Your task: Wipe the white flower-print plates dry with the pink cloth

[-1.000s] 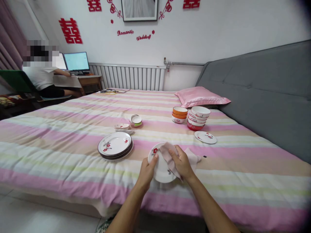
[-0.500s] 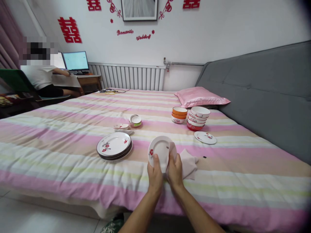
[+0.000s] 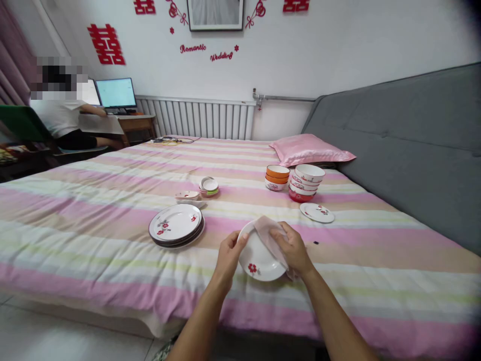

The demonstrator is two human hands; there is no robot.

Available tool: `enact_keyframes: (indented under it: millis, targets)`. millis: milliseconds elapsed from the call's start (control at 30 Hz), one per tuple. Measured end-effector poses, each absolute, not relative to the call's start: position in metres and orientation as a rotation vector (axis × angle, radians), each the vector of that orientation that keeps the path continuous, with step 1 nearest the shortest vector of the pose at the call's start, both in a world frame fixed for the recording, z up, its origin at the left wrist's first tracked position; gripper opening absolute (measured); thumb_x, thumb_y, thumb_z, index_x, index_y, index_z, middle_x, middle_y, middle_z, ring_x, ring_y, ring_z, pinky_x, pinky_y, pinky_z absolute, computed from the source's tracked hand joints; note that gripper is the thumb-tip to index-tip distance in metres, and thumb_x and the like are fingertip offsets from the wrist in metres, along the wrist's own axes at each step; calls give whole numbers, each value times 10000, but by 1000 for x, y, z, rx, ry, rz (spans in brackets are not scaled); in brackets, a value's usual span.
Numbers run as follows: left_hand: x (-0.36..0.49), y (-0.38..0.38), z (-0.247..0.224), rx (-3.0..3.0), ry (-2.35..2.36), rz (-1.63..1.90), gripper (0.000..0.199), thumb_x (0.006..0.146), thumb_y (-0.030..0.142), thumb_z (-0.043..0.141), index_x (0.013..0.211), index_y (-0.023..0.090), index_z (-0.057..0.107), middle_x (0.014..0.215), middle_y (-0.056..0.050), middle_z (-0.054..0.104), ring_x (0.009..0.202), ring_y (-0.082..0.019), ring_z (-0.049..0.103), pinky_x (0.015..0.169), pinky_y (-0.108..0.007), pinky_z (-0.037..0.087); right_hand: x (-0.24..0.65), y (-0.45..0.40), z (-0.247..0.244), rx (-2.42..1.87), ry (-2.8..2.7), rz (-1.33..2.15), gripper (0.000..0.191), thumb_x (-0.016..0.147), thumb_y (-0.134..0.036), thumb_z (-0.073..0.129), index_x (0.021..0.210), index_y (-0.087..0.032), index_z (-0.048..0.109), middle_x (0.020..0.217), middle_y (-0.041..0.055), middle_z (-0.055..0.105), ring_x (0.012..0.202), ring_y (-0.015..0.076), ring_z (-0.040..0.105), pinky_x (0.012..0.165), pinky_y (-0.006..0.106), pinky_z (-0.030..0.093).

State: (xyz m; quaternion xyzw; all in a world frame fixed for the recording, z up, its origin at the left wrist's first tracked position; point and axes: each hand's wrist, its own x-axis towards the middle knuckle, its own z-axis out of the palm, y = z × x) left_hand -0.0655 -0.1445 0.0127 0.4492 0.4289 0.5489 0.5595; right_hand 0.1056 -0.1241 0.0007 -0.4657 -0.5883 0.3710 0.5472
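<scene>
A white plate (image 3: 259,258) with a red flower near its lower edge is held over the bed, its face turned toward me. My left hand (image 3: 230,255) grips the left rim, thumb on the face and fingers behind. On the other side my right hand (image 3: 293,248) is closed on a pale pink cloth (image 3: 268,230), which is folded over the plate's upper right edge. To the left lies a stack of dark-rimmed plates (image 3: 176,223) with red flowers. Another flowered plate (image 3: 317,212) lies flat at the right, in front of stacked bowls (image 3: 303,188).
Small dishes (image 3: 188,195) and small bowls (image 3: 209,185) sit behind the plate stack. Orange bowls (image 3: 277,175) stand near a pink pillow (image 3: 311,149). A grey headboard (image 3: 406,135) borders the right. A person (image 3: 62,118) sits at a desk at the far left.
My hands have moved apart. The plate has turned, bringing its flower from the left side to the bottom, and the cloth has been drawn up over its upper right edge.
</scene>
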Motion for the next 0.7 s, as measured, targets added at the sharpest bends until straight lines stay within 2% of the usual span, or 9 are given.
enact_keyframes:
  millis: [100,233,333,433,633,700]
  targets:
    - [-62,-146,11,1024,1114,1184,426,629,460,695,846,93,690,664,-53,659,596,-167,579,530,-229,415,100,-126,3,-1081,-1497,900,256,775,-415,562,824,-165,589,747,7,603,698,168,540,627,252,427]
    - [-57,-145,1,969,1191,1276,419,634,484,684,773,89,675,616,-41,642,536,-146,555,479,-216,399,93,-126,3,-1081,-1489,879,258,782,-417,553,822,-165,590,752,15,615,716,177,556,638,257,433]
    - [-55,-144,-5,882,1160,1367,446,643,490,679,819,81,663,609,-41,642,526,-150,567,480,-225,421,87,-123,0,-1100,-1463,839,274,793,-434,541,850,-171,590,769,12,626,724,177,563,651,260,430]
    - [-54,-142,-8,776,1125,1475,477,660,483,672,911,78,655,662,-58,668,564,-167,602,516,-247,464,78,-121,-7,-1136,-1409,790,283,812,-459,508,846,-184,568,746,-3,613,723,172,564,662,260,426]
    - [-50,-137,-9,602,1117,1694,447,693,442,663,959,83,650,843,-114,703,736,-216,662,655,-305,528,49,-133,-27,-1381,-1200,742,288,837,-499,425,896,-230,510,782,22,625,735,198,572,644,283,416]
    - [-48,-136,-10,533,1125,1768,435,702,428,660,981,94,647,901,-120,701,786,-221,666,690,-312,534,40,-139,-32,-1440,-1169,729,265,835,-497,418,849,-241,482,768,28,624,732,204,572,641,289,410]
